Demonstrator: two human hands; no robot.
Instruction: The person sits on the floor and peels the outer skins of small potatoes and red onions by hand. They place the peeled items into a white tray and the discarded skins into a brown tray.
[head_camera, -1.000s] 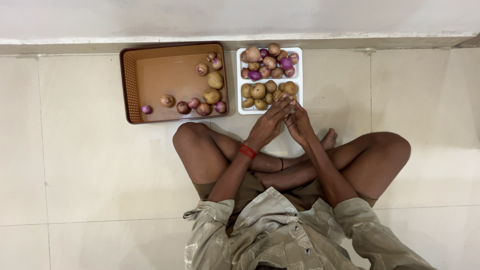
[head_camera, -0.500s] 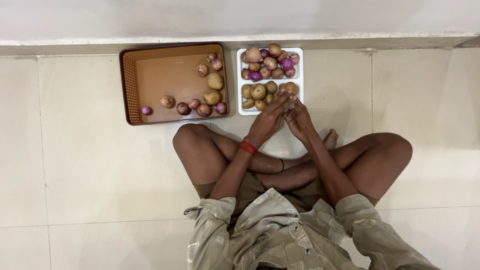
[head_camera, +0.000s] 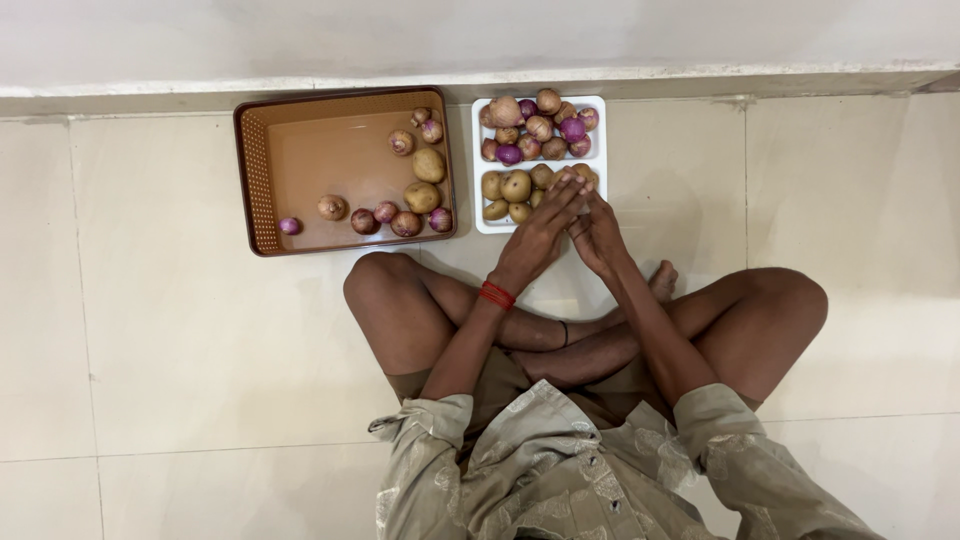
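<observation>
a person sits cross-legged on a floor (head_camera: 180, 330) of large, pale cream tiles with thin grout lines; a low white ledge (head_camera: 480, 80) runs along the far edge where the floor meets the wall. light is even and soft, with a faint sheen on the tiles.

the left hand (head_camera: 537, 238), a red band at its wrist, reaches forward with its fingers (head_camera: 568, 192) stretched long and close together over the near edge of a white tray (head_camera: 478, 160). the right hand (head_camera: 598, 235) lies just beside it, touching it or nearly so, fingers curled down at the same near right corner of the tray. whether either hand grips anything, i cannot tell; the fingertips cover that spot.

the white tray sits on the floor straight ahead of the knees, piled with potatoes (head_camera: 516, 185) in the near half and purple onions (head_camera: 572, 129) mixed among more potatoes in the far half. just left of it, almost touching, rests a brown basket tray (head_camera: 250, 170) holding a looser scatter of potatoes and small onions along its near and right sides.
</observation>
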